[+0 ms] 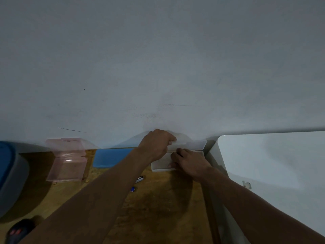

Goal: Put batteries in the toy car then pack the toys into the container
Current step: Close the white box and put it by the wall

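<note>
A small white box (159, 167) stands on the wooden table against the wall, with its white lid (195, 144) raised behind it. My left hand (155, 144) grips the lid's front edge with curled fingers. My right hand (189, 162) holds the box body, fingers on its back rim and thumb at its near side. Two batteries lie loose in front of the box, a black and white one (140, 179) and a blue one (132, 188), both partly hidden by my left forearm. A dark toy with red buttons (18, 229) lies at the bottom left.
An open pink see-through box (66, 166) stands left of a blue lid (109, 158). A grey tub with a blue lid (10, 171) fills the far left. A large white appliance (269, 166) blocks the right side. The wall rises right behind everything.
</note>
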`<state>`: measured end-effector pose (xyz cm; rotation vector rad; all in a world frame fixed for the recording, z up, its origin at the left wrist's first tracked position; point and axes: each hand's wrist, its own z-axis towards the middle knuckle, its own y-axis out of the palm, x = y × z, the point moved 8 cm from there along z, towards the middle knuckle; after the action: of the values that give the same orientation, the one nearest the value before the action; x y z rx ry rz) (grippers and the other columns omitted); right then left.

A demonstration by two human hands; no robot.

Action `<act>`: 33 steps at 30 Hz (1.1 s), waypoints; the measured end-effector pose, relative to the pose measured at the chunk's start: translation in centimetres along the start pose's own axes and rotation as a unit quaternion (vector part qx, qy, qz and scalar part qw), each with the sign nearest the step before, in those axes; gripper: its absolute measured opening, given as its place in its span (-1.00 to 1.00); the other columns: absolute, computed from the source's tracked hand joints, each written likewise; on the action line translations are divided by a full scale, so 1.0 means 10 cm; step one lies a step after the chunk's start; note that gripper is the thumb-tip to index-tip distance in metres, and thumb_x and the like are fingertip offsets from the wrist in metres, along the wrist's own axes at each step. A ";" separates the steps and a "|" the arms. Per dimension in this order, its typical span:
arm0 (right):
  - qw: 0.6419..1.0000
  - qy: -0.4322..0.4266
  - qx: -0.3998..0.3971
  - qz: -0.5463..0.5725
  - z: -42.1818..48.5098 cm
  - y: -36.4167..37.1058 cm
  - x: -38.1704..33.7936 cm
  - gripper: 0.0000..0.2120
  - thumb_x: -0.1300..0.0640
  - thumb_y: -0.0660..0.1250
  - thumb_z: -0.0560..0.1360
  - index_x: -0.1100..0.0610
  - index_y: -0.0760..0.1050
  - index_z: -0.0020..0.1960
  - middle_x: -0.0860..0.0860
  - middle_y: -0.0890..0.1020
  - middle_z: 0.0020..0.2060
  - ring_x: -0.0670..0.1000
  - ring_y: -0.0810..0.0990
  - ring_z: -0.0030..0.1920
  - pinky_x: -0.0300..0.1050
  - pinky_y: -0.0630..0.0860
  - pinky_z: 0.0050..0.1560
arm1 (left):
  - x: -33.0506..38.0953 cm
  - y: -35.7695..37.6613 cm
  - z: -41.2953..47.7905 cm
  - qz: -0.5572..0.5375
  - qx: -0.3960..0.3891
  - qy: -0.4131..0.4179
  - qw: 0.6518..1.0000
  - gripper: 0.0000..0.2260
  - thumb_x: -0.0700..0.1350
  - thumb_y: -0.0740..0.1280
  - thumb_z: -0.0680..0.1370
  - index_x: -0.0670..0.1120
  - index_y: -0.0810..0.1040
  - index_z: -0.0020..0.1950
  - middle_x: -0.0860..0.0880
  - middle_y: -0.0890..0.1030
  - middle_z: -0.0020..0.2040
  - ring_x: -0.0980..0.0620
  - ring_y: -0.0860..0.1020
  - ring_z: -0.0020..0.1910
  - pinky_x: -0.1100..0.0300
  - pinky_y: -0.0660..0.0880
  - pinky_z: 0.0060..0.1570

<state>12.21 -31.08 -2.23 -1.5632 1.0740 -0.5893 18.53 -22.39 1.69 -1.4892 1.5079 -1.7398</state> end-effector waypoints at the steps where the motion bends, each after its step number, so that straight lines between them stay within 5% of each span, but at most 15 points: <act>1: 1.000 -0.006 0.003 -0.006 -0.02 -0.01 0.00 -0.63 -0.09 0.06 0.63 0.07 0.31 0.34 0.08 0.43 0.29 0.09 0.44 0.25 0.06 0.45 0.26 | -0.01 0.01 0.00 -0.001 0.000 -0.001 1.000 -0.59 -0.32 0.26 0.57 0.01 0.53 0.36 -0.03 0.60 0.28 0.04 0.56 0.22 0.19 0.44 0.21; 4: 0.999 -0.013 0.028 -0.021 -0.07 -0.03 0.00 -0.62 -0.01 0.10 0.63 0.12 0.33 0.39 0.12 0.44 0.33 0.13 0.44 0.28 0.06 0.44 0.29 | -0.01 0.02 -0.01 -0.002 -0.002 -0.002 1.000 -0.59 -0.32 0.25 0.57 0.00 0.53 0.36 -0.04 0.60 0.28 0.03 0.57 0.22 0.18 0.45 0.21; 9: 0.989 -0.016 0.146 0.019 -0.18 -0.14 0.01 -0.75 0.06 0.35 0.49 0.16 0.57 0.11 0.12 0.66 0.00 0.11 0.65 -0.06 0.00 0.65 -0.10 | -0.02 0.04 -0.01 0.001 -0.001 0.001 1.000 -0.60 -0.31 0.23 0.59 0.01 0.52 0.37 -0.06 0.59 0.29 -0.01 0.56 0.22 0.16 0.46 0.21; 19: 0.912 0.142 0.360 0.135 -0.75 -0.49 0.34 -0.79 0.09 0.24 0.53 0.17 0.55 0.04 0.09 0.63 -0.03 0.07 0.60 -0.03 -0.13 0.51 0.02 | 0.03 0.01 -0.08 0.013 0.006 -0.001 1.000 -0.60 -0.32 0.27 0.58 0.00 0.52 0.37 -0.06 0.60 0.28 -0.02 0.58 0.19 0.12 0.50 0.19; 22: 0.917 0.199 0.314 0.147 -0.76 -0.50 0.51 -0.72 0.12 0.28 0.55 0.15 0.48 0.24 0.09 0.56 0.18 0.10 0.51 0.18 -0.09 0.42 0.21 | 0.08 0.01 -0.15 0.025 0.007 0.003 1.000 -0.60 -0.32 0.25 0.59 0.02 0.53 0.36 -0.08 0.63 0.20 -0.05 0.58 0.14 0.10 0.52 0.12; 25: 0.939 0.210 0.228 0.149 -0.70 -0.40 0.53 -0.55 -0.05 0.29 0.53 0.08 0.38 0.36 0.08 0.46 0.31 0.10 0.42 0.30 0.01 0.38 0.33 | 0.14 0.01 -0.22 0.045 0.011 0.013 0.999 -0.57 -0.32 0.22 0.60 0.07 0.52 0.37 -0.08 0.62 0.13 -0.07 0.58 0.08 0.11 0.51 0.04; 28: 0.956 0.198 0.188 0.111 -0.70 -0.39 0.48 -0.55 -0.16 0.32 0.48 0.02 0.43 0.28 0.05 0.52 0.21 0.06 0.47 0.20 -0.03 0.47 0.27 | 0.18 0.04 -0.33 0.069 0.007 0.031 0.997 -0.59 -0.30 0.23 0.59 0.08 0.54 0.34 -0.08 0.60 0.08 -0.07 0.57 0.05 0.11 0.50 -0.01; 33: 0.955 0.190 0.171 0.150 -0.74 -0.32 0.50 -0.85 -0.05 0.21 0.58 -0.01 0.46 0.06 -0.05 0.53 0.03 -0.06 0.53 0.00 -0.03 0.56 0.17 | 0.10 0.11 -0.53 0.104 0.015 0.027 0.994 -0.74 -0.12 0.23 0.64 -0.09 0.55 0.30 -0.13 0.57 0.13 -0.11 0.53 0.12 0.10 0.44 0.06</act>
<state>9.48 -39.10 2.06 -0.9814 1.3831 -0.8346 13.18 -21.15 1.94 -1.2298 1.5942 -1.6840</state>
